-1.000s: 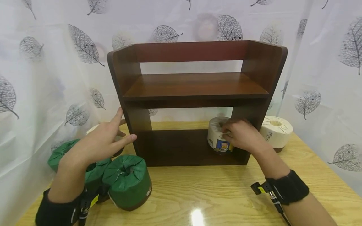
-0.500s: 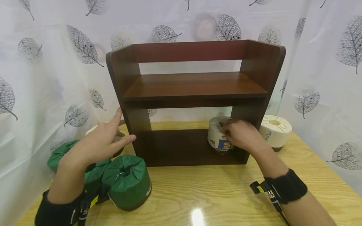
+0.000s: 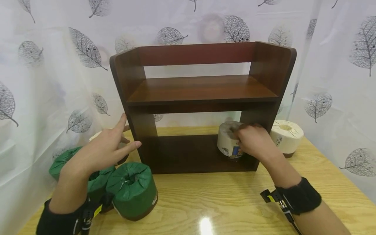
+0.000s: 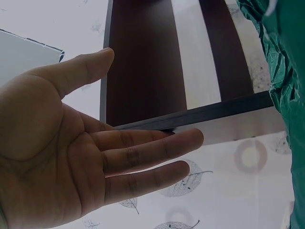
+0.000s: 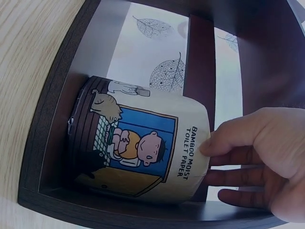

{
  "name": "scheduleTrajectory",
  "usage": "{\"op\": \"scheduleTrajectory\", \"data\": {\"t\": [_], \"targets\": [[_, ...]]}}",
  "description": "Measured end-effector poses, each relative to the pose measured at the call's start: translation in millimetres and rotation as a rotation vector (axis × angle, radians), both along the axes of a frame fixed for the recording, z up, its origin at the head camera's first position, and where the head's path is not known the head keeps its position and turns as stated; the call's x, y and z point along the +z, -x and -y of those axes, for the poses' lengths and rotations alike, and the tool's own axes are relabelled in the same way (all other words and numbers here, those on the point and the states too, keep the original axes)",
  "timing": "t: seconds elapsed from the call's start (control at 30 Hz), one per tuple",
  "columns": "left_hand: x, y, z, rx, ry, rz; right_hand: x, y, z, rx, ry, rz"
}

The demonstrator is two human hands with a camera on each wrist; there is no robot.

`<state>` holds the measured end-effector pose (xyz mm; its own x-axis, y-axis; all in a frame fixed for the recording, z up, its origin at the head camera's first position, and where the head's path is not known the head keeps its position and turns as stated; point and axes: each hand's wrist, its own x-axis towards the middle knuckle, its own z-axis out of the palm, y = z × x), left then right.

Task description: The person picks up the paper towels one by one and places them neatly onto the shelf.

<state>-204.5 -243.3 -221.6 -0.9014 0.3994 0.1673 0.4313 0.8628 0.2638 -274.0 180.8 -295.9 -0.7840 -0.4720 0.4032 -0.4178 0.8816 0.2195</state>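
A cream-wrapped toilet paper roll (image 3: 227, 143), printed with a cartoon and the words "Bamboo Moist Toilet Paper", stands upright at the right end of the bookshelf's lower shelf. My right hand (image 3: 255, 139) grips its top edge; in the right wrist view the thumb (image 5: 228, 138) presses on the rim, and the other fingertips are partly hidden. On the left side, my left hand (image 3: 101, 147) is held out with straight, spread fingers and nothing in it. Its index fingertip meets the edge of the dark brown bookshelf (image 3: 202, 89) in the head view.
Several green-wrapped rolls, one of them a green roll (image 3: 132, 191) at the front, stand left of the bookshelf under my left forearm. Another cream roll (image 3: 286, 137) stands outside the right side panel. A leaf-patterned white curtain (image 3: 188, 19) hangs behind the wooden table (image 3: 205, 199).
The toilet paper roll has turned in my right hand, its printed picture shifting rightward, and the roll has slid slightly right. My left hand has stayed in place.
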Motion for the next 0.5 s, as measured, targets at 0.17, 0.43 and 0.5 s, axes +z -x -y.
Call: {"op": "scheduleTrajectory", "data": {"t": [0.17,0.43,0.5], "targets": [[-0.6,-1.6,0,-0.002,0.003,0.008,8.6,-8.1,-1,0.044,0.092,0.010],[-3.0,-1.4,4,-0.005,0.015,-0.010,51.1,-38.8,-22,0.443,0.445,-0.383],[-4.3,-0.1,4,-0.010,0.009,-0.012,60.7,-46.6,-29,0.483,0.554,-0.545]]}}
